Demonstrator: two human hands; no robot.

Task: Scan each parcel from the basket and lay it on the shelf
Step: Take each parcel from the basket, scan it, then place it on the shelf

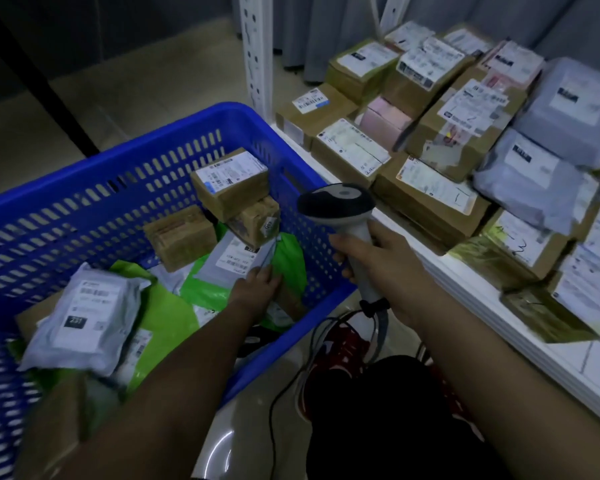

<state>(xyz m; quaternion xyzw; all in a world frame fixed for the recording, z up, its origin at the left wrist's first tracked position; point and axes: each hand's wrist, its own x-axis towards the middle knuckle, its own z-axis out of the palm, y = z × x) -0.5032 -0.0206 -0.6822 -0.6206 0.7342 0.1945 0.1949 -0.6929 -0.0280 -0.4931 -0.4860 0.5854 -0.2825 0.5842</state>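
A blue plastic basket at the left holds several parcels: brown boxes, green bags and a grey bag. My left hand reaches into the basket and takes hold of the near edge of a grey-white mailer lying on a green bag. My right hand grips the handle of a handheld barcode scanner, whose head points toward the basket. The white shelf at the right carries several boxes and grey bags.
A white perforated shelf post stands behind the basket. The scanner's cable trails down over the floor by a red shoe. Grey curtains hang behind the shelf. A dark diagonal bar crosses the far left floor.
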